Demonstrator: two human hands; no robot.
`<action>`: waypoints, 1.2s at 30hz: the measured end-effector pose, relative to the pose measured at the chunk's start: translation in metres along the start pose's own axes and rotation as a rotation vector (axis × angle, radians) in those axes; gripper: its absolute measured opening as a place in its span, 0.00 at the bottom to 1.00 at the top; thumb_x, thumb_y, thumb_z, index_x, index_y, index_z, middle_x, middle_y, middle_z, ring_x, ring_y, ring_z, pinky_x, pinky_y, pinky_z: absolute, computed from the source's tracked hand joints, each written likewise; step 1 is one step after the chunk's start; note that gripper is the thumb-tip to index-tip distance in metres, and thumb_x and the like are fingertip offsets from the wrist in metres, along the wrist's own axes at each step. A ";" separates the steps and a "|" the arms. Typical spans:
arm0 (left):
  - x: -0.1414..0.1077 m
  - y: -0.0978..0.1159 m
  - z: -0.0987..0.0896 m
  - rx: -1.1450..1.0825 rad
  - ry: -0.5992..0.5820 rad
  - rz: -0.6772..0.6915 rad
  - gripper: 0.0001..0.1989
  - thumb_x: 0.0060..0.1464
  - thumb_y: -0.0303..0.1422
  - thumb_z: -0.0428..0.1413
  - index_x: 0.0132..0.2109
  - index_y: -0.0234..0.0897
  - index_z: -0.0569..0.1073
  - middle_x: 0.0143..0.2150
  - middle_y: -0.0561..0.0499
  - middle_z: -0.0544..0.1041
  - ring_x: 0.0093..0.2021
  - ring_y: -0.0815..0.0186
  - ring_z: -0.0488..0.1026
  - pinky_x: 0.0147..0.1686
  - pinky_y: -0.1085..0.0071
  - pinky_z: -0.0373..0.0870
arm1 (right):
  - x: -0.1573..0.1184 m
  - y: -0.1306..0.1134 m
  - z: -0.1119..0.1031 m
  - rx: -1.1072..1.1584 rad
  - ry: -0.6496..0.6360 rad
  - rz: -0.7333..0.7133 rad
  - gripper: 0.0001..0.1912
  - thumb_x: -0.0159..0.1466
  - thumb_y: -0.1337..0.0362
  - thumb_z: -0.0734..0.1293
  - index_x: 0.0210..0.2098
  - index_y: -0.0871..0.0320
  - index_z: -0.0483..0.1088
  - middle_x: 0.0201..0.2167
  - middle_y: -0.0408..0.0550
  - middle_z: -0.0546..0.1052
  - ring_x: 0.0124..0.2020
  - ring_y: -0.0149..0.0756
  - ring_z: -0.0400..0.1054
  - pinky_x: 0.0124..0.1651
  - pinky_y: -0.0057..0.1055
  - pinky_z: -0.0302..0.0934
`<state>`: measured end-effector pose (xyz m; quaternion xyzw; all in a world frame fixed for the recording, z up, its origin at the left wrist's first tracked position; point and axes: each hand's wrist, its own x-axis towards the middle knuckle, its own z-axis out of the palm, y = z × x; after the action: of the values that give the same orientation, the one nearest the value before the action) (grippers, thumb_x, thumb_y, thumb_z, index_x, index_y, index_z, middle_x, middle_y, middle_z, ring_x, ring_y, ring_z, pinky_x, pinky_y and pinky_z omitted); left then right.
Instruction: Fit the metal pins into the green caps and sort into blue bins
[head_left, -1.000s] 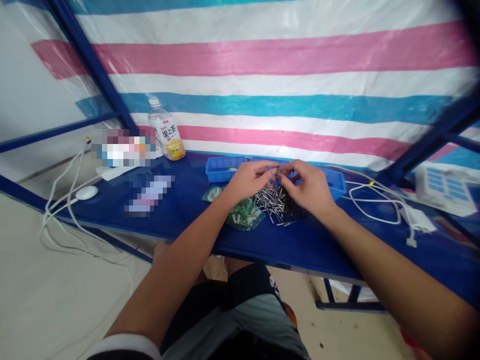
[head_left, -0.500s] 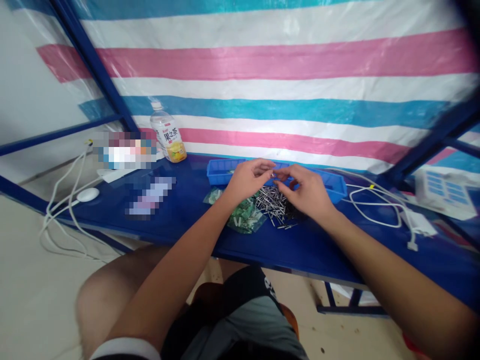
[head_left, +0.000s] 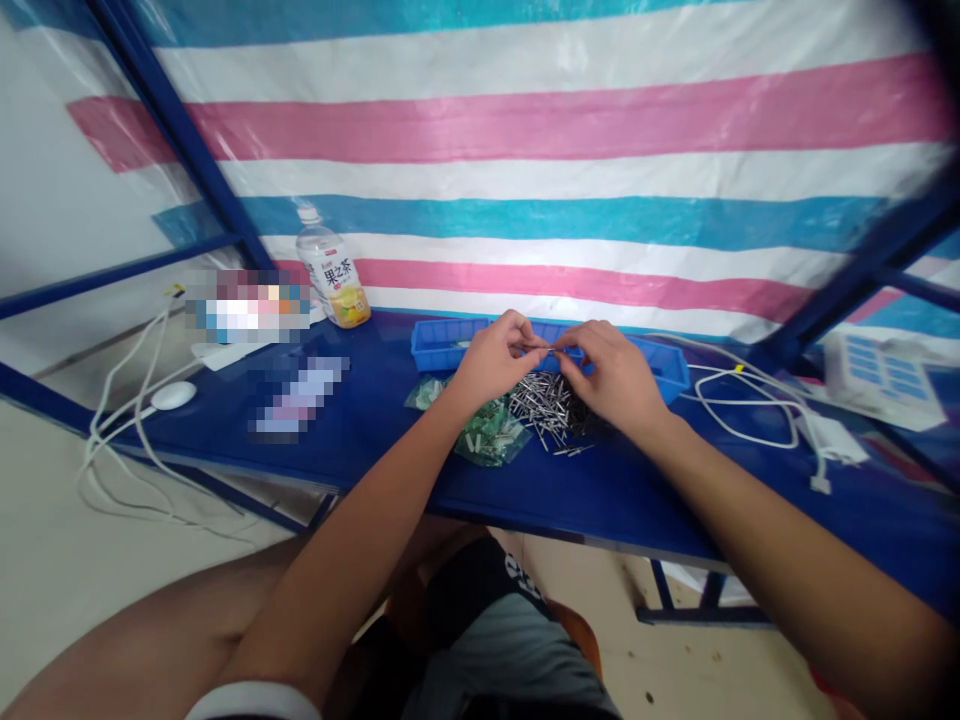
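Note:
My left hand (head_left: 499,357) and my right hand (head_left: 611,375) meet above a pile of thin metal pins (head_left: 544,405). Between their fingertips is one slender metal pin (head_left: 550,349), its ends hidden by the fingers. Both hands are closed in a pinch on it. Left of the pile, below my left hand, lies a green-tinted clear plastic bag (head_left: 491,440) with small pale pieces showing through. Behind the hands stretches a long blue plastic tray (head_left: 435,345) with dividers, partly covered by them.
On the blue table (head_left: 405,430) a drink bottle (head_left: 334,270) stands at the back left. White cables (head_left: 750,410) and an adapter (head_left: 836,440) lie at the right, near a white box (head_left: 885,380). A white round object (head_left: 174,396) sits at the left edge.
My fingertips have come together on the pin, which now lies level between both hands. My left knee has swung outward to the left, and the view has shifted slightly.

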<state>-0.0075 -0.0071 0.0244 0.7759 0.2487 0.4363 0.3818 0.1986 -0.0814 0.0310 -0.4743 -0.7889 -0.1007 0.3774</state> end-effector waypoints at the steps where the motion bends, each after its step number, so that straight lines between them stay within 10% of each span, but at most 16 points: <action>1: 0.000 0.001 0.001 0.021 -0.001 -0.003 0.13 0.61 0.33 0.64 0.43 0.43 0.64 0.45 0.47 0.86 0.43 0.61 0.84 0.44 0.63 0.79 | -0.001 0.003 0.001 -0.007 -0.011 0.015 0.06 0.72 0.66 0.65 0.45 0.53 0.74 0.42 0.53 0.80 0.44 0.49 0.73 0.45 0.47 0.70; 15: -0.003 0.015 -0.001 0.189 -0.012 0.010 0.14 0.61 0.30 0.61 0.51 0.44 0.69 0.40 0.51 0.87 0.38 0.63 0.83 0.41 0.65 0.77 | -0.004 -0.008 0.006 0.111 -0.025 0.132 0.03 0.69 0.63 0.67 0.42 0.53 0.74 0.38 0.50 0.82 0.33 0.41 0.76 0.37 0.40 0.69; 22: -0.003 0.015 -0.001 0.174 -0.021 0.049 0.14 0.66 0.35 0.62 0.57 0.44 0.73 0.46 0.47 0.87 0.42 0.60 0.83 0.46 0.62 0.78 | -0.004 -0.011 0.003 0.180 -0.006 0.125 0.21 0.68 0.65 0.66 0.60 0.53 0.72 0.38 0.47 0.81 0.32 0.39 0.75 0.39 0.40 0.72; 28: -0.005 0.014 0.000 0.106 -0.133 -0.063 0.16 0.70 0.32 0.52 0.60 0.42 0.78 0.32 0.50 0.85 0.25 0.63 0.78 0.35 0.62 0.78 | -0.002 -0.006 0.001 0.129 0.067 0.192 0.07 0.68 0.61 0.68 0.45 0.51 0.77 0.39 0.49 0.83 0.35 0.43 0.78 0.39 0.42 0.74; 36: 0.000 0.007 0.004 0.022 -0.081 -0.003 0.10 0.67 0.31 0.58 0.51 0.42 0.83 0.51 0.45 0.86 0.50 0.57 0.84 0.52 0.58 0.82 | -0.002 -0.005 0.003 0.150 0.059 0.146 0.06 0.67 0.62 0.70 0.44 0.52 0.77 0.40 0.50 0.82 0.36 0.43 0.77 0.39 0.43 0.74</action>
<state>-0.0034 -0.0123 0.0285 0.7968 0.2391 0.4011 0.3836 0.1936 -0.0837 0.0286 -0.4977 -0.7461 -0.0276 0.4415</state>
